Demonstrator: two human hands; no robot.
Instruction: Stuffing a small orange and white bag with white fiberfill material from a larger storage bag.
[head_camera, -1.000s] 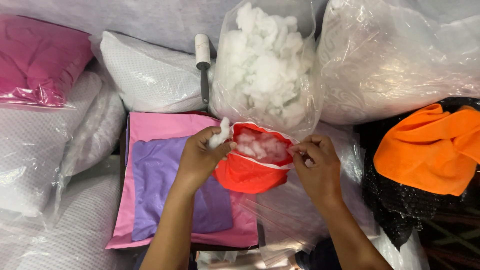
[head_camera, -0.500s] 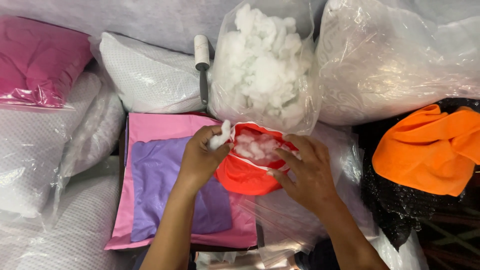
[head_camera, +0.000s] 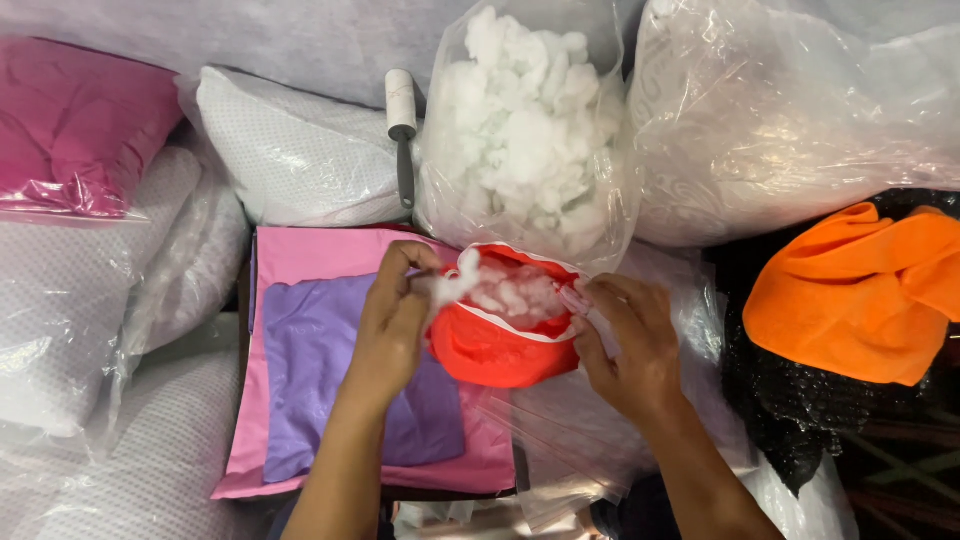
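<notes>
- Red fabric cover (head_camera: 495, 350), frame centre, white-trimmed opening half full of white stuffing (head_camera: 515, 290).
- Left hand (head_camera: 395, 320) pinches a stuffing tuft (head_camera: 455, 283) at the opening.
- Right hand (head_camera: 625, 345) grips the cover's right rim, fingers curled.

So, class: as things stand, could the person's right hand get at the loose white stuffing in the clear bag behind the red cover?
Probably yes. The right hand holds the rim of the red cover, and the clear bag of stuffing stands just behind it, seemingly open at the top. Nothing lies between, though the hand would have to let go first.
</notes>
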